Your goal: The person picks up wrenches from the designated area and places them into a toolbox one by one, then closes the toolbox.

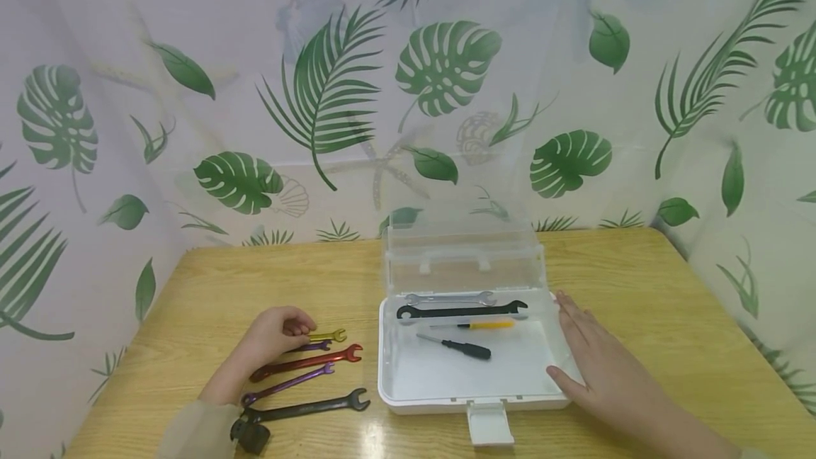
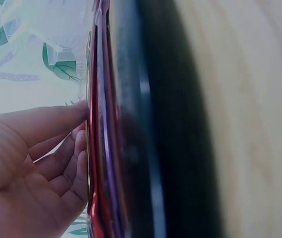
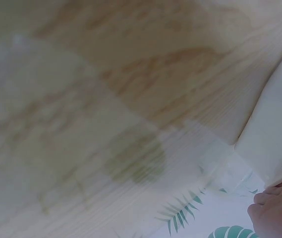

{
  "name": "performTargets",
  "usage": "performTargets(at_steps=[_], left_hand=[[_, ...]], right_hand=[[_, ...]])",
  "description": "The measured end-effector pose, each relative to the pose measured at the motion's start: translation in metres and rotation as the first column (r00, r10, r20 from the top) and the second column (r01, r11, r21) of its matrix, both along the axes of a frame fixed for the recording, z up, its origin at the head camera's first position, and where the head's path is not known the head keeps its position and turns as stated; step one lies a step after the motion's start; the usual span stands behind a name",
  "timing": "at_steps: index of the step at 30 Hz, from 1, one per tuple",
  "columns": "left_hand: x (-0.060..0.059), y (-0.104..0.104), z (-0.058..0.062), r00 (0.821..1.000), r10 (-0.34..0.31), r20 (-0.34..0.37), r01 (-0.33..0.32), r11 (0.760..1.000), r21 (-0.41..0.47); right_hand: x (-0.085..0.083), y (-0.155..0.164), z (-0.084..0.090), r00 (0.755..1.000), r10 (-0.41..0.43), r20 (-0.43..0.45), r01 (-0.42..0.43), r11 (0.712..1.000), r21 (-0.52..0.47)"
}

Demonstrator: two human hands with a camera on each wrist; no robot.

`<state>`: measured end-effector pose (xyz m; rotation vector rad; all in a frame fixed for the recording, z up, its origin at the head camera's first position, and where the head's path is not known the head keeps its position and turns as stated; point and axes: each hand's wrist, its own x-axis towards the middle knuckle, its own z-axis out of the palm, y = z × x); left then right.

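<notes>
Five wrenches lie in a loose row on the wooden table (image 1: 637,282), all to the left of the open plastic box (image 1: 408,374): a small yellow wrench (image 1: 330,336) farthest from the table's near edge, then a short purple wrench (image 1: 312,346), a red wrench (image 1: 312,362), a longer purple wrench (image 1: 290,383), and a black wrench (image 1: 306,408) nearest that edge. The left hand (image 1: 275,335) rests at the far end of this row, its fingers curled loosely over the handles of the yellow and short purple wrenches; whether it truly pinches either one cannot be told, and the left wrist view only shows fingers (image 2: 76,148) beside the red metal. The right hand (image 1: 599,367) lies flat and spread against the right wall of the box, thumb at its near right corner. Inside the box sit a silver wrench (image 1: 449,298), a large black wrench (image 1: 462,311), a yellow-handled screwdriver (image 1: 481,325) and a black-handled screwdriver (image 1: 459,348). The clear lid (image 1: 462,246) stands upright behind the box.
</notes>
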<state>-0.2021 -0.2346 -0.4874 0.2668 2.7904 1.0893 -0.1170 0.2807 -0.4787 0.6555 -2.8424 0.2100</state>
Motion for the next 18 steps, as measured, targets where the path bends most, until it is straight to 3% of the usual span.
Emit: performTargets(at_steps=[7,18], left_hand=[[-0.0009,0.0022,0.0025,1.0,0.006,0.005,-0.006,0.999,-0.044],[-0.0006,0.0045,0.006,1.0,-0.024,0.005,0.025,0.996,-0.085]], right_hand=[[0.0001,-0.0012,0.0044,0.999,-0.012,0.046,0.012,1.0,-0.001],[-0.0002,0.0,0.0065,1.0,0.002,0.024,-0.002,1.0,-0.002]])
